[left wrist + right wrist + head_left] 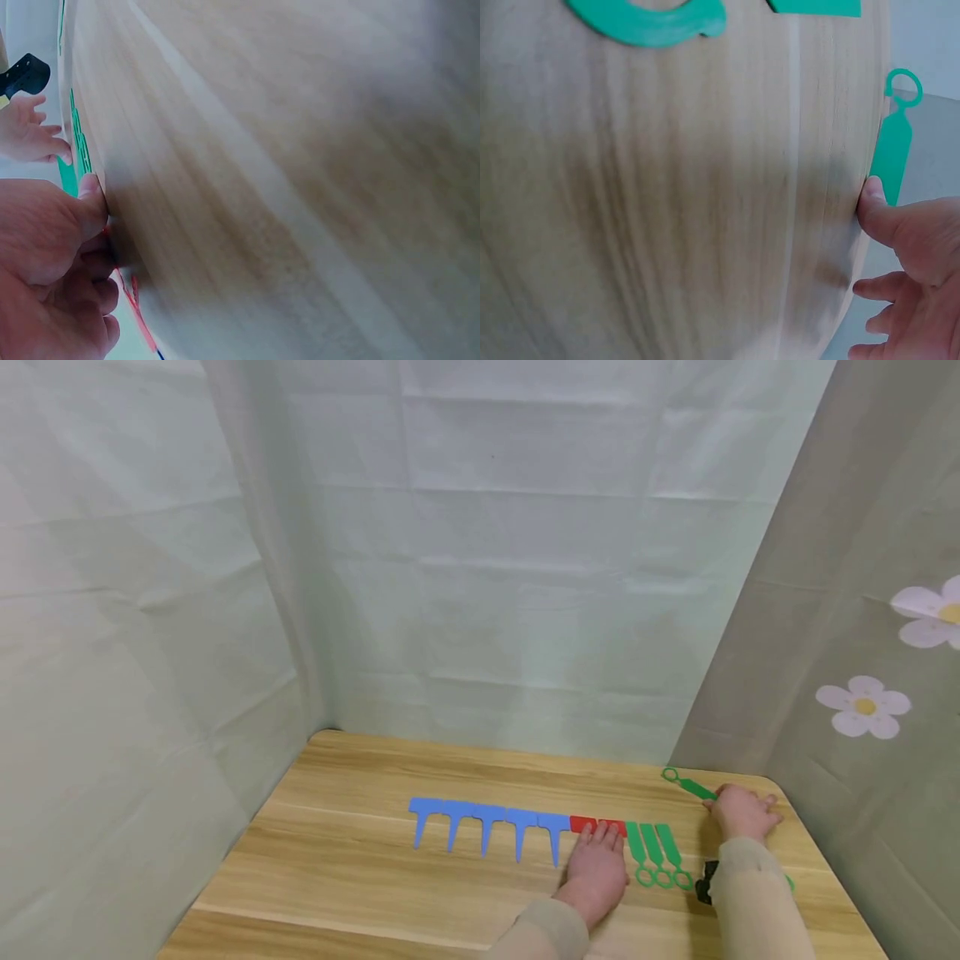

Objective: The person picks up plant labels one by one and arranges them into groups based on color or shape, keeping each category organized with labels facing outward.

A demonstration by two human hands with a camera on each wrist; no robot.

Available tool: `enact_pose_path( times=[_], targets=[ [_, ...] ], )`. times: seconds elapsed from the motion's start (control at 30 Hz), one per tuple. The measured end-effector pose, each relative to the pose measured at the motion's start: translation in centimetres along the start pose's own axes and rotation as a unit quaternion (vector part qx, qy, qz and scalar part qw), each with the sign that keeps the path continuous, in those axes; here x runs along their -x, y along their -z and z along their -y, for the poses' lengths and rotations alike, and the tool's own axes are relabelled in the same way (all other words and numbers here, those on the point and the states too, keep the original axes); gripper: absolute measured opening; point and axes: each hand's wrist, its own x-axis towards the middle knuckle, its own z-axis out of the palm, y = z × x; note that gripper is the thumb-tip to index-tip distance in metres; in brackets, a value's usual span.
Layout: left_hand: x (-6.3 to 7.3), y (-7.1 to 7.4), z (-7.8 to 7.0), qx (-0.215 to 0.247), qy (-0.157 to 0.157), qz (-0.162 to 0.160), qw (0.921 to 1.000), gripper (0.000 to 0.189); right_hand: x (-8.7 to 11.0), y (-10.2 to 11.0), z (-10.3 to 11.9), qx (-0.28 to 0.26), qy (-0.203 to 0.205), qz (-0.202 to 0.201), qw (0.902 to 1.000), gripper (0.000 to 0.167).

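My left hand (pixel 597 868) rests its extended fingers on two red tags (pixel 582 824) on the wooden table; their lower parts are hidden beneath it. Left of them runs a row of several blue T-shaped plant labels (pixel 489 815), stems toward me. Beside the red pair lie three green ring-ended tags (pixel 651 843), rings toward me. Farther back on the right, my right hand (pixel 744 812) pinches the plain end of another green ring-ended tag (pixel 893 146), whose ring points away to the left. In the right wrist view the thumb presses on that tag.
The wooden table (pixel 337 860) has rounded back corners. Pale cloth (pixel 510 568) hangs behind and on both sides, with printed flowers (pixel 864 706) on the right. Another green piece (pixel 790 883) shows partly from behind my right forearm. A black wrist camera (pixel 705 882) sits on my right wrist.
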Motion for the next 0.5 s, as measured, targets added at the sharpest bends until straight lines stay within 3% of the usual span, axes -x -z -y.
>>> enact_pose_path(
  times=[0.3, 0.5],
  targets=[
    [0.37, 0.26, -0.09, -0.011, -0.006, -0.004, 0.9999, 0.062, 0.87, 0.20, 0.09, 0.017, 0.005, -0.023, 0.9996, 0.044],
    [-0.06, -0.48, -0.07, -0.011, 0.004, -0.011, 0.9999, 0.062, 0.78, -0.26, 0.33, 0.033, 0.023, -0.023, 0.9989, 0.048]
  ],
)
